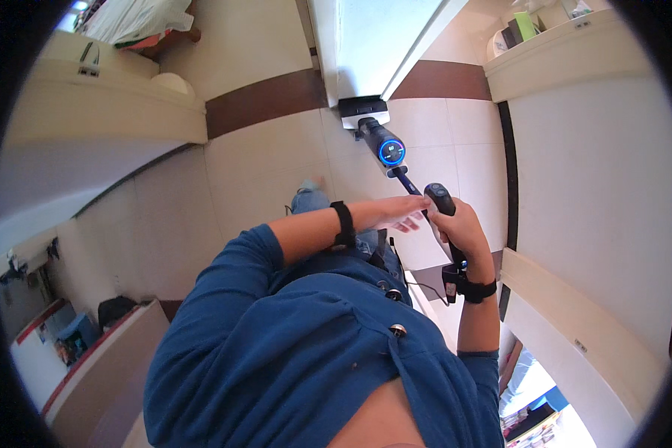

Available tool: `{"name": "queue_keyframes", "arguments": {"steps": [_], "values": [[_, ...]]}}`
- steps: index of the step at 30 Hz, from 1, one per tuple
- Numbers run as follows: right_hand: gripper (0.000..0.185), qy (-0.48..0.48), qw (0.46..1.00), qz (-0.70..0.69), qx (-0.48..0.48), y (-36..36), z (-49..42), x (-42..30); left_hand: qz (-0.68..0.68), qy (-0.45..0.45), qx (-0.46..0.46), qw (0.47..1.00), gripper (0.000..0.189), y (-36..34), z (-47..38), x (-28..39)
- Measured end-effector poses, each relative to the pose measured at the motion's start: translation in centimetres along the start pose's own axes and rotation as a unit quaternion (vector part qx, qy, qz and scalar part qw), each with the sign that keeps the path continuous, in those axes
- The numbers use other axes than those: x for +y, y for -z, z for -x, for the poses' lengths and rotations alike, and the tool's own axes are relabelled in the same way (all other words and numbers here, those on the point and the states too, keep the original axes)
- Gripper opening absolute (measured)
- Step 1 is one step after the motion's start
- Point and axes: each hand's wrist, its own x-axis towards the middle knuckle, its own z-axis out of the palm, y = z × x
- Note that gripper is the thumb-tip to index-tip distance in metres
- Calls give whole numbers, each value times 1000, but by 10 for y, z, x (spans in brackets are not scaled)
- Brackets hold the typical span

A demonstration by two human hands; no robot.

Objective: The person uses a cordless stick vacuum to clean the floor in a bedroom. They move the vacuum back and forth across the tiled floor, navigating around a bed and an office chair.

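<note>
My right hand [463, 229] is wrapped around the black handle [440, 196] of a cordless upright floor cleaner. My left hand [400, 213] reaches across with its fingers spread, and its fingertips are beside the handle, close to my right thumb. Whether they touch it I cannot tell. A thin dark tube [407, 182] runs from the handle to the cleaner's body [382, 143], which carries a lit round display [392, 152]. At the far end, the black and white floor head [364, 112] lies on the tiles, right at the bottom edge of a white door [383, 45].
Brown strips [269, 102] cross the pale tiled floor [263, 151] at the doorways. Walls [588, 157] stand on both sides. A bed or table with a white cover [140, 22] is at upper left. One foot [316, 182] is near the cleaner.
</note>
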Motion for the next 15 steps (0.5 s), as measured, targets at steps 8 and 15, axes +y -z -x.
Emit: {"name": "queue_keyframes", "arguments": {"steps": [8, 15], "values": [[33, -51, 998, -34, -28, -43, 31, 68, -74, 50, -93, 992, 33, -12, -20, -42], [31, -47, 995, -2, -87, -30, 95, 102, -314, -23, -163, 935, 65, -53, -24, -70]]}}
